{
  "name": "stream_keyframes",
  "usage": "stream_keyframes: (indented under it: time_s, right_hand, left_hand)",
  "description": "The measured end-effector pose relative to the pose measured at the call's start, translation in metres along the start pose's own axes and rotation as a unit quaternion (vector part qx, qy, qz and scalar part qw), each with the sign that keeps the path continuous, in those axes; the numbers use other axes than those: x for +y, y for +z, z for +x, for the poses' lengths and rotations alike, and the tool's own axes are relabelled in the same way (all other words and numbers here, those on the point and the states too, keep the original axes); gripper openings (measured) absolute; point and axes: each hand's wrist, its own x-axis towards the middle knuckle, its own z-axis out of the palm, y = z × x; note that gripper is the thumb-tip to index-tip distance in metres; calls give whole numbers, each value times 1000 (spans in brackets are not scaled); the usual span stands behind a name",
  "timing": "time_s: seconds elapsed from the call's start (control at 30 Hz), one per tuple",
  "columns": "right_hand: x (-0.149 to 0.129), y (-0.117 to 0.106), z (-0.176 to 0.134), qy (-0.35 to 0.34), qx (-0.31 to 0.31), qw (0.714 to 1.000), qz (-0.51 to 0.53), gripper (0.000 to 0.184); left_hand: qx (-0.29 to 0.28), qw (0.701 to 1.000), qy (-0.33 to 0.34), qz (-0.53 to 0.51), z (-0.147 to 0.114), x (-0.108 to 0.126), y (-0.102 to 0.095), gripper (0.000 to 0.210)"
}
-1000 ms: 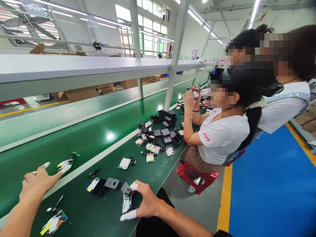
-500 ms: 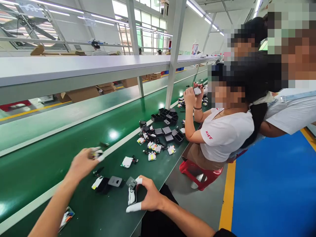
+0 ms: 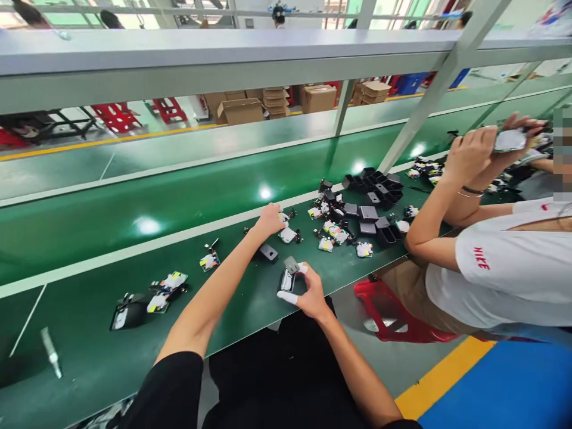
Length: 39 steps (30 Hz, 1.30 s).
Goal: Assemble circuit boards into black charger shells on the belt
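My left hand (image 3: 268, 220) reaches to the far side of the bench, its fingertips closed on a small circuit board (image 3: 283, 218) that they partly cover. Just below it lies another white-topped circuit board (image 3: 288, 235) with dark wires. My right hand (image 3: 311, 293), with white finger covers, grips a small dark plastic case (image 3: 286, 280) between thumb and fingers near the bench's front edge. White material shows inside the case, and a grey end piece (image 3: 291, 264) sits tilted at its top. A grey case (image 3: 269, 252) rests between the hands, partly beside my left forearm.
Several circuit boards (image 3: 333, 231) and dark empty cases (image 3: 375, 189) are heaped to the right. More boards (image 3: 167, 292) and a small tube (image 3: 52, 353) lie left. A shelf (image 3: 223, 50) crosses above the green conveyor (image 3: 201, 199). A co-worker's hands (image 3: 473, 152) hold a part at right.
My view has swung left and down. My left hand has moved away across the bench, toward the loose board, with its board. My right hand keeps holding the case.
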Motion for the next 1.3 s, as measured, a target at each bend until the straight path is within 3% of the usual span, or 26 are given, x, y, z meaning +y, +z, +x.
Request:
stream_keyframes:
  time_s: [0.13, 0.2, 0.27, 0.33, 0.43, 0.5, 0.57, 0.67, 0.77, 0.87, 1.0, 1.13, 1.3]
  right_hand:
    - [1, 0, -1, 7, -9, 1000, 23, 54]
    - [-2, -1, 1, 23, 7, 999, 49, 58]
    - [-9, -3, 3, 38, 32, 996, 77, 64]
    - [-21, -7, 5, 39, 41, 994, 98, 69]
    - [-45, -11, 9, 21, 2, 994, 107, 69]
    - [-59, -10, 10, 7, -34, 994, 103, 66]
    - [-71, -6, 12, 0, -55, 993, 104, 65]
    - [-82, 2, 12, -16, -60, 992, 107, 65]
    - [-90, 6, 12, -39, -84, 992, 89, 68]
    - [-97, 5, 14, -43, -124, 989, 72, 70]
    - [-106, 2, 17, -39, -172, 980, 94, 54]
    - [-113, 2, 20, 11, -184, 976, 119, 38]
    - [-116, 5, 20, 78, -187, 965, 164, 36]
  left_hand:
    - [20, 998, -1, -62, -13, -1, -13, 49]
    - [50, 994, 6, -92, -40, 0, -24, 48]
    - [86, 985, 34, -147, -86, 5, -28, 42]
    - [93, 951, 91, -280, -146, 10, -22, 36]
    - [19, 893, 161, -419, -229, 13, 3, 52]
    - [14, 844, 167, -509, -265, 9, 23, 70]
    - [60, 812, 150, -561, -285, 5, 40, 83]
    - [145, 804, 141, -560, -295, 1, 52, 88]
    - [197, 798, 165, -545, -296, 0, 51, 83]
    - [217, 798, 177, -533, -298, -3, 44, 79]
    - [242, 801, 199, -511, -300, -8, 40, 72]
    - [257, 804, 221, -488, -300, -13, 41, 71]
    - [274, 815, 253, -444, -296, -13, 37, 73]
